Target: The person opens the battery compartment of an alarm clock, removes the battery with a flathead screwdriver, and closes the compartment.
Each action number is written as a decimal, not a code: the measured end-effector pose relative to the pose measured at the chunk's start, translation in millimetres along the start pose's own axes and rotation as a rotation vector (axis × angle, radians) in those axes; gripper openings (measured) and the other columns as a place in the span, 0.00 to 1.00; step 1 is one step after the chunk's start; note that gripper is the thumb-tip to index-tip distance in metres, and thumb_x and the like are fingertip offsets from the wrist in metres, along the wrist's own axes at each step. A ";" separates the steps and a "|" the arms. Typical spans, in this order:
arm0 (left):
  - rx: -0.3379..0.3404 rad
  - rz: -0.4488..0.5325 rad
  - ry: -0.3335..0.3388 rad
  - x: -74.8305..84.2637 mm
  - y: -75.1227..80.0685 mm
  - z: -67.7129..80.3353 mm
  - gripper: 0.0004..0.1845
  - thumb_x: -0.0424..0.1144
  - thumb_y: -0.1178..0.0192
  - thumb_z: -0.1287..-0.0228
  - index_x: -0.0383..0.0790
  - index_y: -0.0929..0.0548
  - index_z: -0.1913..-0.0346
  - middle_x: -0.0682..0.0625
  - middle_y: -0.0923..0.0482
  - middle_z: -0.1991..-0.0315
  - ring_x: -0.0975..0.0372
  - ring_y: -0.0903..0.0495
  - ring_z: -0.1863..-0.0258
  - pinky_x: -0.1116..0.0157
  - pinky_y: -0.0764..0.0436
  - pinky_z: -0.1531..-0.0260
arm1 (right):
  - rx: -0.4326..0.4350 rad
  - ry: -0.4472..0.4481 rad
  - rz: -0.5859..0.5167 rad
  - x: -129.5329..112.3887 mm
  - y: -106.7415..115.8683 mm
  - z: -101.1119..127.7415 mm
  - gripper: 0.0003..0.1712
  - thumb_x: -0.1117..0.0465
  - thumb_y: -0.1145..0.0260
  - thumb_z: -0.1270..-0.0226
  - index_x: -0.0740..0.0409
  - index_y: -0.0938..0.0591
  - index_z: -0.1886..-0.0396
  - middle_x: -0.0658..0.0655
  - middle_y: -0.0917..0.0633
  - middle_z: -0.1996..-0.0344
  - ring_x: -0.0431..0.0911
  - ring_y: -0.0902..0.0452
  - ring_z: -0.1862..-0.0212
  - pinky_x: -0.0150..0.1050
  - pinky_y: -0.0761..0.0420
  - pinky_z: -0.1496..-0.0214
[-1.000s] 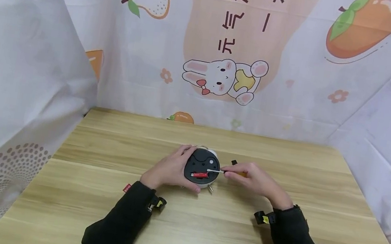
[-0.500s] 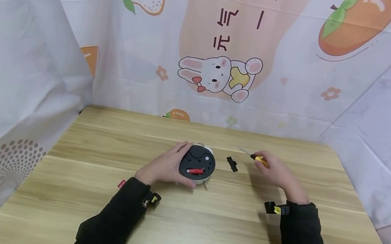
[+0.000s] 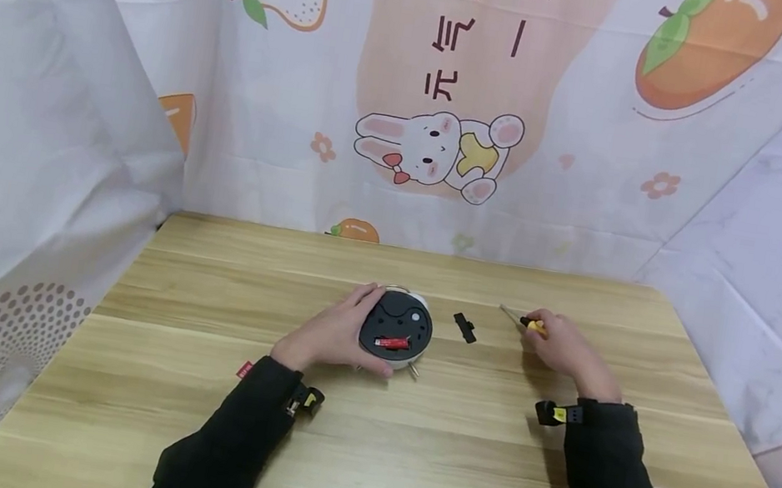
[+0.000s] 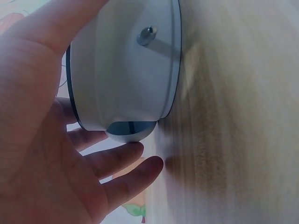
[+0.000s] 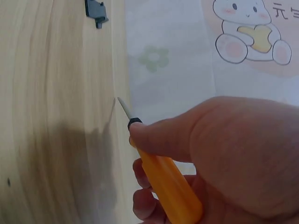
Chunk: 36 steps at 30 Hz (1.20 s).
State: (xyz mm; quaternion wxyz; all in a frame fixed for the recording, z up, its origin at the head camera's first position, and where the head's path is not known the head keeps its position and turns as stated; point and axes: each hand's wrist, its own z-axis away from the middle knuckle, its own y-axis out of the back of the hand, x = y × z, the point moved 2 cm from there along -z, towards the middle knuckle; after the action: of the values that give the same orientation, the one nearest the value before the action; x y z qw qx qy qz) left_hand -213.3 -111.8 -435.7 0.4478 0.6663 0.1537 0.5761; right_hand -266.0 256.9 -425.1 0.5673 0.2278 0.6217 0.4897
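An alarm clock (image 3: 389, 316) lies face down on the table, its black back with a red battery (image 3: 391, 343) in the open compartment. My left hand (image 3: 328, 329) grips the clock's rim from the left, thumb at the near side. In the left wrist view the clock's pale casing (image 4: 121, 70), one metal foot (image 4: 147, 35) and a bell (image 4: 131, 131) show beside the fingers. To the right, my right hand (image 3: 567, 350) holds a screwdriver (image 5: 168, 184) by its orange-yellow handle, the shaft pointing away to the left. A small black battery cover (image 3: 465, 328) lies between clock and screwdriver.
The wooden table (image 3: 403, 465) runs back to a printed cloth (image 3: 292, 94) hanging upright behind it. More cloth closes off the left and right sides. A small red tag (image 3: 245, 369) shows beside the left sleeve.
The screwdriver has moved away from the clock's back to the right in my right hand, uncovering the battery cover on the table. My left hand has kept its grip on the clock.
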 end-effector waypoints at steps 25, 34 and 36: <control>-0.013 -0.071 -0.034 -0.5 1.1 -1.1 0.70 0.70 0.24 0.58 0.46 0.51 0.18 0.46 0.55 0.18 0.51 0.46 0.22 0.48 0.36 0.30 | -0.004 -0.249 0.047 37.4 12.4 14.8 0.28 0.64 0.42 0.27 0.82 0.33 0.37 0.82 0.27 0.44 0.67 0.27 0.50 0.64 0.27 0.46; 0.021 -0.074 -0.061 -0.2 -0.1 -2.7 0.69 0.70 0.23 0.59 0.43 0.47 0.18 0.44 0.52 0.19 0.50 0.44 0.23 0.48 0.34 0.31 | -0.029 -0.300 0.033 34.5 15.3 17.4 0.30 0.61 0.41 0.26 0.79 0.35 0.34 0.81 0.27 0.44 0.64 0.27 0.54 0.61 0.26 0.49; 0.023 -0.067 -0.065 0.0 -0.7 -2.6 0.69 0.70 0.23 0.59 0.43 0.47 0.18 0.43 0.52 0.19 0.50 0.44 0.23 0.47 0.34 0.31 | -0.025 -0.306 0.027 32.4 16.9 18.8 0.32 0.59 0.42 0.24 0.78 0.36 0.32 0.81 0.28 0.42 0.65 0.27 0.51 0.62 0.26 0.48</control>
State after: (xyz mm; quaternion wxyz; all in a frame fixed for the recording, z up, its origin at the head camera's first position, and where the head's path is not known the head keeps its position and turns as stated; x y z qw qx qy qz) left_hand -215.5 -110.3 -436.4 0.4640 0.6843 0.1679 0.5369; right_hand -261.4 297.7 -423.7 0.6518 0.3008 0.5185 0.4645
